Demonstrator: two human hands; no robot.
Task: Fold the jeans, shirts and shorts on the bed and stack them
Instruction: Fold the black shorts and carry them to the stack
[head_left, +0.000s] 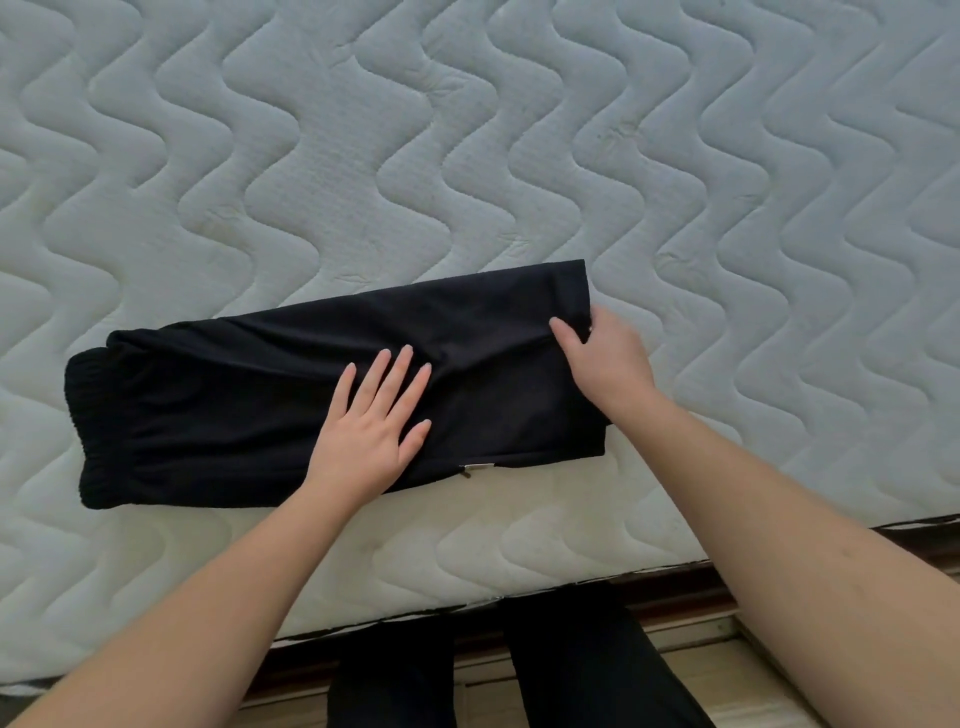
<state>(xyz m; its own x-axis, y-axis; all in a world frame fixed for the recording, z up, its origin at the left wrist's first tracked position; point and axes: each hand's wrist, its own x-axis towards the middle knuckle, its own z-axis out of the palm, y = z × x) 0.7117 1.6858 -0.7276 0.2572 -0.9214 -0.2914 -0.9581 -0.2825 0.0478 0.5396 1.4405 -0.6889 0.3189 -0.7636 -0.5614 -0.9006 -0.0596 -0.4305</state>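
Black shorts (291, 384) laid lengthwise, left to right, on the bed (467, 130).
The right end is pinched by the right hand (602, 353); the middle is pressed by the flat, open left hand (374, 415).

Pale wooden floor (691, 654) shows below, beside dark trouser legs (582, 670).

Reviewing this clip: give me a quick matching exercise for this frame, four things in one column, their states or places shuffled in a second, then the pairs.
Things:
1. left hand
2. right hand
3. shorts
4. mattress

States or places:
A. white, quilted in wavy lines
B. black, folded lengthwise, lying near the bed's front edge
C. pinches the garment's right end
D. lies flat, fingers straight, on the garment's middle

Pairs: 1-D, 2-C, 3-B, 4-A
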